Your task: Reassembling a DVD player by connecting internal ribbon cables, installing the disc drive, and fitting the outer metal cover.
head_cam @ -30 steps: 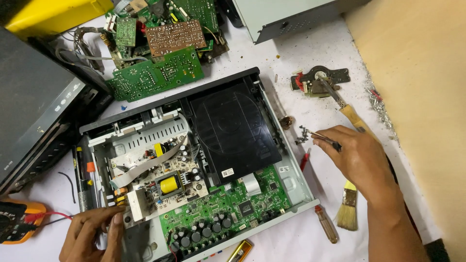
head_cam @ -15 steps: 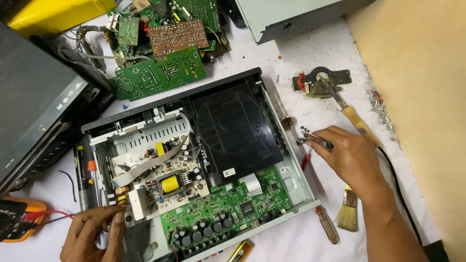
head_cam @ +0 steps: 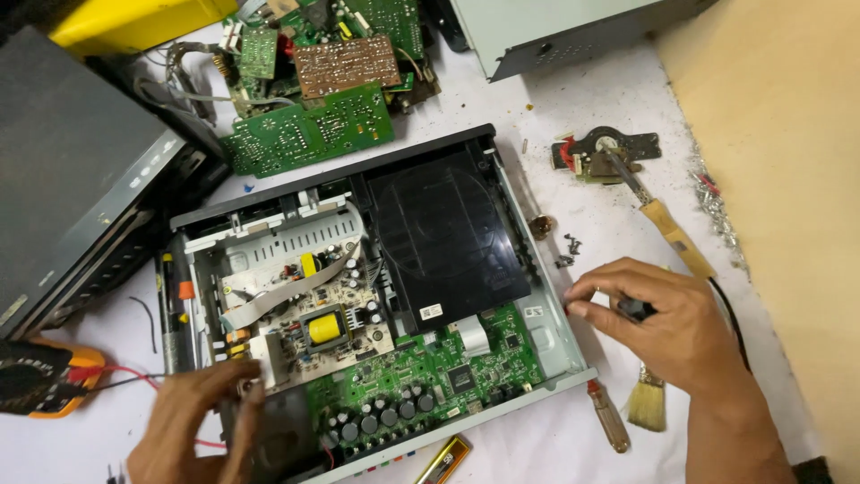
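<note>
**Grey metal player chassis lies open between two hands**

Grey metal forms the opened disc player chassis (head_cam: 551,345), the biggest thing on the white table (head_cam: 555,108). It lies at a slant in the middle of the view, with its cover off. Inside it, a black disc drive (head_cam: 443,237) fills the upper right part. A green main board (head_cam: 421,381) runs along the near edge, and a pale power board (head_cam: 318,318) with a yellow transformer sits left of the drive. A flat grey ribbon cable (head_cam: 287,291) crosses the power board.

Left of the chassis stands a dark grey device case (head_cam: 76,179). Above the chassis lies a heap of loose green circuit boards (head_cam: 313,134). A yellow multimeter (head_cam: 40,381) rests at the left edge, with red and black leads running toward the chassis.

The left hand (head_cam: 193,421) lies on the near left corner of the chassis, fingers bent and pressed against the frame; whether it grips anything I cannot tell. The right hand (head_cam: 676,327) is just beside the right wall of the chassis, fingers curled closed around a small dark tool (head_cam: 638,309), fingertips close to the metal wall.

Near the right hand lie a wooden-handled soldering iron (head_cam: 667,233), a small brush (head_cam: 647,403), a brown-handled screwdriver (head_cam: 611,419) and a few tiny screws (head_cam: 569,251).
</note>
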